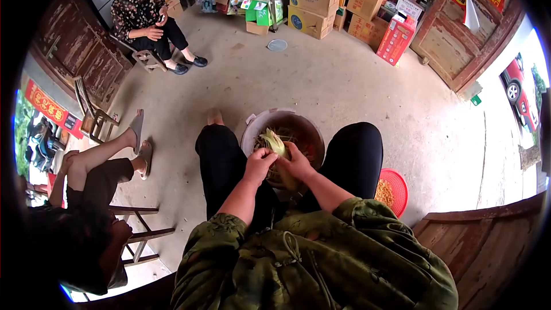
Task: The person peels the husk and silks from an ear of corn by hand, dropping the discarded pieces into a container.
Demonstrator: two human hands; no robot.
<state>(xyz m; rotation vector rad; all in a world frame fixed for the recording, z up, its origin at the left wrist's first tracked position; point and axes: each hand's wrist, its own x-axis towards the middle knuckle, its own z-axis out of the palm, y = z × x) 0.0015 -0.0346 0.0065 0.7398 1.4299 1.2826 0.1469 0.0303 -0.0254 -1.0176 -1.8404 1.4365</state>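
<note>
Between my knees stands a wide, round basin (246, 141) with a pale rim. Over it, my left hand (260, 163) and my right hand (297, 163) both grip a pale yellow-green leafy vegetable (274, 140). It has layered, husk-like leaves that spread at the top, and its exact kind is unclear. The fingertips of both hands meet at its lower part, with the leafy end pointing away from me. Loose strips and stalk-like scraps (290, 130) lie inside the basin. My forearms hide part of the basin's near side.
A red basket (403, 190) with small yellow-orange pieces sits beside my right knee. One person (144, 17) sits at the back left, another person (94, 178) close on my left. Boxes (313, 6) line the back; a wooden chair (94, 116) stands left.
</note>
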